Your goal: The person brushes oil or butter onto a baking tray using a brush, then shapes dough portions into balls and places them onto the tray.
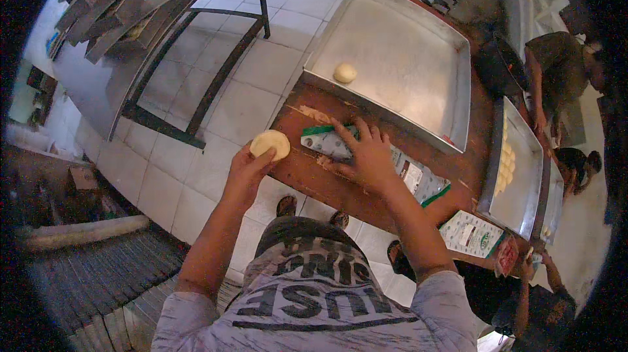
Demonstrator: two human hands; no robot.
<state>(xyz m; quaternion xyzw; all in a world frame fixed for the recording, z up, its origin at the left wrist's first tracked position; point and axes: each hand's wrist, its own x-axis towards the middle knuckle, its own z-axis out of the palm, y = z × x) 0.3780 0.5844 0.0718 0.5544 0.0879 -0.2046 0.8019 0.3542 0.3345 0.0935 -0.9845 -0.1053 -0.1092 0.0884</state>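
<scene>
My left hand [243, 175] is closed on a flat, round piece of pale dough [272, 142], the thumb lying across its face. It is held at the near left edge of the brown table [327, 185]. My right hand [367, 159] is spread over a long white package with green ends [418, 178], its fingers apart; whether they press on the package cannot be made out. The hand and forearm cover the package's middle. Beyond it, a round dough ball [345, 73] sits at the near left corner of a large metal tray [405, 38].
Another white package [472, 234] lies to the right. A second tray [520, 185] carries several dough pieces [505, 162]. Two other people [556, 57] are along the right side. A dark metal frame [216, 84] stands on the tiled floor at left, near stacked metal pans [134, 5].
</scene>
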